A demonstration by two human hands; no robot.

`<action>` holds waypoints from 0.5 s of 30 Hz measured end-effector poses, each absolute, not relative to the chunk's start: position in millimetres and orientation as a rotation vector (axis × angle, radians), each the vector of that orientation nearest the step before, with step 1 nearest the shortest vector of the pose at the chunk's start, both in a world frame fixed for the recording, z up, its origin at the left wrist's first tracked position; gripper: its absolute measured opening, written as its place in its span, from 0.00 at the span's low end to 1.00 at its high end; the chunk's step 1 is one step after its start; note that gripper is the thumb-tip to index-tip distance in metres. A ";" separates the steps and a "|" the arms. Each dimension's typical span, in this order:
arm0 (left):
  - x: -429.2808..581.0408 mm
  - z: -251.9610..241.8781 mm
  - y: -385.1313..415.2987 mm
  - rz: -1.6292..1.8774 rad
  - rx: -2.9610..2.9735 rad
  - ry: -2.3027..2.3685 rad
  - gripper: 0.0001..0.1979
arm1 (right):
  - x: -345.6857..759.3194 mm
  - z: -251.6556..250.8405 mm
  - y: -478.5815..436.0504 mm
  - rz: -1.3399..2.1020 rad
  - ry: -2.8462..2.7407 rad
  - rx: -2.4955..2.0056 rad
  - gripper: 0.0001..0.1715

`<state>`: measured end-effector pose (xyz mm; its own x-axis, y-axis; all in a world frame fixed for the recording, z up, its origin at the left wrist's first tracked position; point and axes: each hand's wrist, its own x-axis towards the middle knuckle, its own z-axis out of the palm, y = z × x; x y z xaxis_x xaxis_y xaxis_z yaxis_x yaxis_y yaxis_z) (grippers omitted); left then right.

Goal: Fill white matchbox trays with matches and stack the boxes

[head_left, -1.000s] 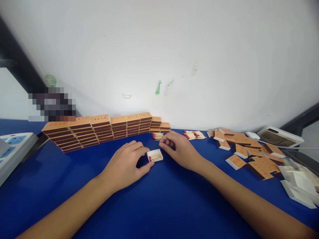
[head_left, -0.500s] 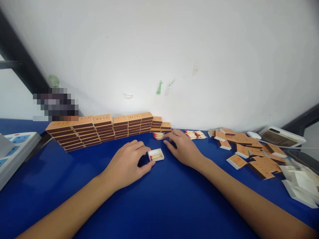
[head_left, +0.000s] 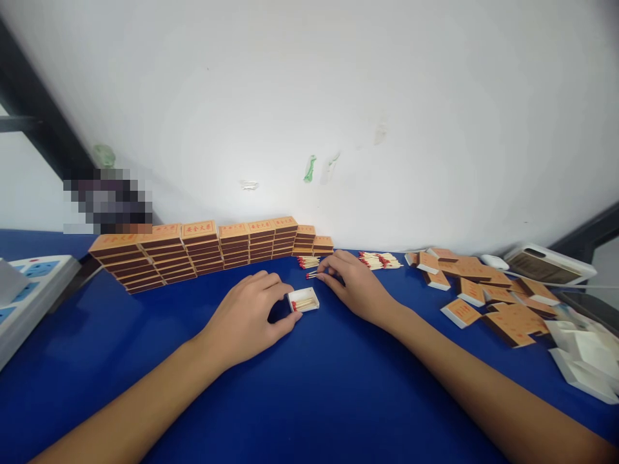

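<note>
Between the thumb and fingers of my left hand (head_left: 256, 316) is a small white matchbox tray (head_left: 312, 294), gripped at its left end on the table. Several red-tipped matches (head_left: 304, 304) lie inside it. My right hand (head_left: 351, 283) pinches a couple of loose matches (head_left: 312, 275), their red heads pointing left, just above the tray. Behind those fingertips lies a small pile of matches (head_left: 305, 261), partly hidden by the hand. A larger match pile (head_left: 380, 260) rests farther right, past my right knuckles.
Stacked matchboxes (head_left: 203, 248) form a row along the wall at the left. Loose matchbox sleeves (head_left: 512, 319) are scattered at the right, with white trays (head_left: 583, 361) in front. A power strip (head_left: 43, 290) stands at the far left. A white device (head_left: 549, 264) leans at the back right.
My right fingers have drawn a couple of matches slightly toward me, out of the small pile. My left hand and the tray have stayed in place.
</note>
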<state>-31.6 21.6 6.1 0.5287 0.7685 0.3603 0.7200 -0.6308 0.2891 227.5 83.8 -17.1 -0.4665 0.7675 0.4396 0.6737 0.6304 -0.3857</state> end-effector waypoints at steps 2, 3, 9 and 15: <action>-31.6 6.0 21.5 0.702 2.653 1.299 0.14 | 227.1 -17.1 83.7 0.239 -2.251 -1.133 0.03; -31.6 5.9 21.6 0.699 2.651 1.301 0.14 | 226.9 -17.2 83.6 0.254 -2.244 -1.144 0.04; -31.4 6.5 21.8 0.709 2.657 1.300 0.13 | 228.0 -19.2 84.6 0.270 -2.279 -1.171 0.07; -31.3 6.9 21.8 0.706 2.646 1.302 0.13 | 226.3 -14.9 79.8 0.309 -2.285 -1.160 0.08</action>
